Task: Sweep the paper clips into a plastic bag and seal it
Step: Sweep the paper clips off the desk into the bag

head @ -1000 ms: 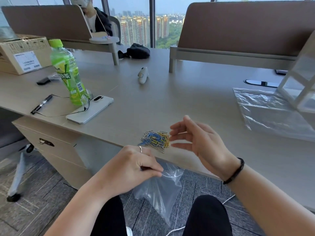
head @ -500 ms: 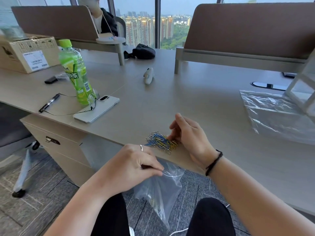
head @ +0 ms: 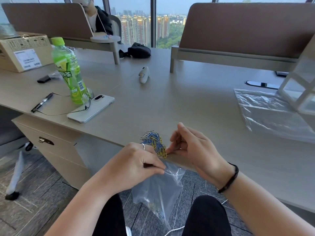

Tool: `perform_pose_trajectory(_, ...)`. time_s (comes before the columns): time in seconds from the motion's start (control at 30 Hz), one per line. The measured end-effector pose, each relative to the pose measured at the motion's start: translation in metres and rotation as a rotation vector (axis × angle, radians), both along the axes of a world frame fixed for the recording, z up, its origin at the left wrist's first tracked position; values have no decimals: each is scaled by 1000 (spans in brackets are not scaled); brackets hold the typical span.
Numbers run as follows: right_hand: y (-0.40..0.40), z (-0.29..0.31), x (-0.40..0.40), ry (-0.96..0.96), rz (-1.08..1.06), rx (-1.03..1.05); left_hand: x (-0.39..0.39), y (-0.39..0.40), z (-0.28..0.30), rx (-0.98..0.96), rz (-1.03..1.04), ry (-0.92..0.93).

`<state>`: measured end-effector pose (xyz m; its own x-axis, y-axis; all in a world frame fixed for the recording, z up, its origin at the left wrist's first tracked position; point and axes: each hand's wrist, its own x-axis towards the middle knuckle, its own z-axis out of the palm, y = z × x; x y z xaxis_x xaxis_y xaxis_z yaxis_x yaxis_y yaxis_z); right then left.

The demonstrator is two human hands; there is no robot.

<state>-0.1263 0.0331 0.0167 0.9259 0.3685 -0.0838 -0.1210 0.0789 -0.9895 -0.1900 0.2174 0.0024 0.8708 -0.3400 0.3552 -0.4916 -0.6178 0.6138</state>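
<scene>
A heap of blue, yellow and silver paper clips [head: 155, 143] lies at the very front edge of the grey desk [head: 187, 106]. My right hand [head: 190, 147] rests on the desk just right of the heap, fingers curled, fingertips touching the yellow clips at the edge. Below the edge my left hand [head: 136, 165] pinches the rim of a clear plastic bag [head: 160, 189], which hangs open under the heap. A few clips show in the bag's bottom.
A green bottle [head: 68, 70], glasses, a white phone [head: 92, 108] and a pen [head: 41, 103] sit at the left. A second plastic bag [head: 269, 113] lies under a white frame at the right. A white device [head: 144, 74] lies mid-desk. A person sits behind the far divider.
My right hand came down from above the desk onto the heap and dragged the clips toward the edge. The left hand kept its hold on the bag.
</scene>
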Motion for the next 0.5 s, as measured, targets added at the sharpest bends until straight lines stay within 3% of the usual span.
perform_pose_trajectory(0.27,-10,4,-6,34,241,-26,-2,7,1,-21,11,-2)
perform_pose_trajectory(0.5,8,5,37,-83,22,32,-5,11,2,-24,37,-4)
